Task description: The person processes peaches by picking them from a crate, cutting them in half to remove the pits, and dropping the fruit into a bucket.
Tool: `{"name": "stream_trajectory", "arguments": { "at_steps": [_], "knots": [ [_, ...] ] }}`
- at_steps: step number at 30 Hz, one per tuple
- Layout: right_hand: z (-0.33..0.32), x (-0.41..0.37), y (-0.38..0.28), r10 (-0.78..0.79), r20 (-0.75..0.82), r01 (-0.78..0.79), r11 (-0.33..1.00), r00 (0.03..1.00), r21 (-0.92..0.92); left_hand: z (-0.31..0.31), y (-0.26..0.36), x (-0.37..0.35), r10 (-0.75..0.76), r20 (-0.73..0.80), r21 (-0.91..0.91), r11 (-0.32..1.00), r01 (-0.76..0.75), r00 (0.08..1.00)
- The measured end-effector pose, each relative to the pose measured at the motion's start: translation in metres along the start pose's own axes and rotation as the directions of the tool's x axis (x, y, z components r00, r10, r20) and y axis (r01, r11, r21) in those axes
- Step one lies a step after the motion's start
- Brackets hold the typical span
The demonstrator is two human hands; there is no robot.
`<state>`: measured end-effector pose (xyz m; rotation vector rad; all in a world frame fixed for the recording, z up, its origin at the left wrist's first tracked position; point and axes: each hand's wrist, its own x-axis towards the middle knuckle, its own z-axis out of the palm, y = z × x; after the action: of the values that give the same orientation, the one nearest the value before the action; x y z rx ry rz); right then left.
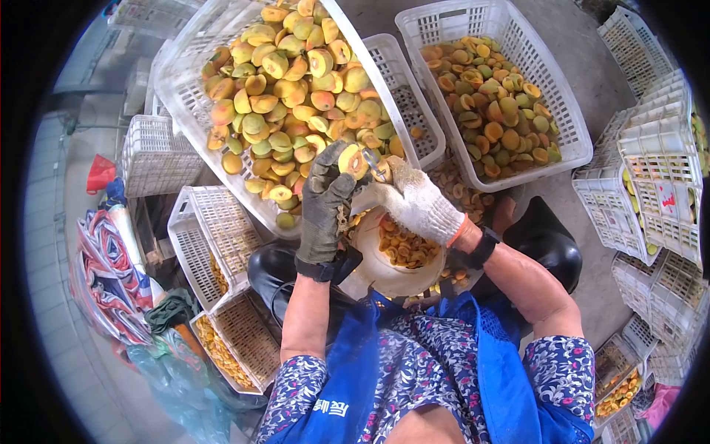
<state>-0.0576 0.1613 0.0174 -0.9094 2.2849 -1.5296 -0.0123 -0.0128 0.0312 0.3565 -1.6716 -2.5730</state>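
My left hand (pixel 325 207), in a dark grey glove, grips a cut peach half (pixel 351 160) with its yellow flesh turned toward my right hand. My right hand (pixel 421 201) wears a white knitted glove and is closed around a small metal pitting tool (pixel 374 164), whose tip is right at the cut face. Most of the handle is hidden by the fingers. Under both hands, between my knees, sits a pale round basin (pixel 364 260) with orange-brown pits and scraps (pixel 405 250) in it. Just beyond my left hand, a white crate (pixel 177 74) is heaped with peach halves (pixel 296 103).
A second white crate (pixel 563 89) of peach halves stands at the back right, beside a smaller perforated crate (pixel 429 140). Stacked crates (pixel 662 166) rise on the right. More crates (pixel 214 222), plastic bags (pixel 177 385) and a red-and-blue striped sheet (pixel 111 266) lie to the left.
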Motion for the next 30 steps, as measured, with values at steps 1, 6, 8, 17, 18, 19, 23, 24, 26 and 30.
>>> {"name": "stream_trajectory", "arguments": {
  "at_steps": [1, 6, 8, 17, 18, 19, 23, 24, 26, 30],
  "knots": [
    [0.002, 0.000, 0.003, 0.003, -0.001, -0.003, 1.000, 1.000, -0.001, 0.002, -0.003, 0.001, 0.017, -0.051, 0.045, 0.999, -0.015, 0.999],
    [0.026, -0.005, 0.025, -0.379, -0.109, 0.295, 0.844, 0.919, -0.448, 0.009, -0.009, 0.000, 0.093, -0.072, 0.171, 0.982, -0.079, 0.993],
    [0.029, -0.006, 0.024, -0.381, -0.107, 0.292, 0.834, 0.918, -0.469, 0.006, -0.019, 0.000, 0.149, -0.086, 0.223, 0.966, -0.127, 0.985],
    [0.020, 0.004, 0.014, 0.028, 0.021, -0.030, 0.997, 0.999, 0.078, 0.000, -0.032, 0.005, 0.141, -0.059, 0.277, 0.953, -0.119, 0.988],
    [0.016, 0.007, 0.005, 0.276, 0.125, -0.303, 0.886, 0.953, 0.350, -0.002, -0.036, 0.005, 0.141, -0.058, 0.276, 0.954, -0.119, 0.988],
    [0.018, 0.006, 0.006, 0.274, 0.125, -0.301, 0.888, 0.953, 0.349, -0.005, -0.040, 0.006, 0.169, -0.049, 0.349, 0.927, -0.141, 0.984],
    [0.030, 0.001, 0.005, 0.436, 0.182, -0.472, 0.793, 0.881, 0.386, 0.002, -0.040, 0.004, 0.011, -0.128, 0.029, 1.000, -0.007, 0.992],
    [0.033, -0.002, 0.003, 0.426, 0.164, -0.456, 0.814, 0.890, 0.359, 0.011, -0.040, 0.003, -0.008, -0.231, 0.030, 0.999, 0.015, 0.973],
    [0.029, -0.001, -0.001, 0.373, 0.197, -0.422, 0.821, 0.906, 0.386, 0.019, -0.041, 0.002, 0.019, -0.252, 0.023, 1.000, -0.014, 0.968],
    [0.028, -0.002, 0.015, 0.227, 0.240, -0.294, 0.908, 0.944, 0.297, 0.025, -0.027, 0.005, -0.045, -0.320, -0.047, 0.998, 0.032, 0.946]
  ]
}}
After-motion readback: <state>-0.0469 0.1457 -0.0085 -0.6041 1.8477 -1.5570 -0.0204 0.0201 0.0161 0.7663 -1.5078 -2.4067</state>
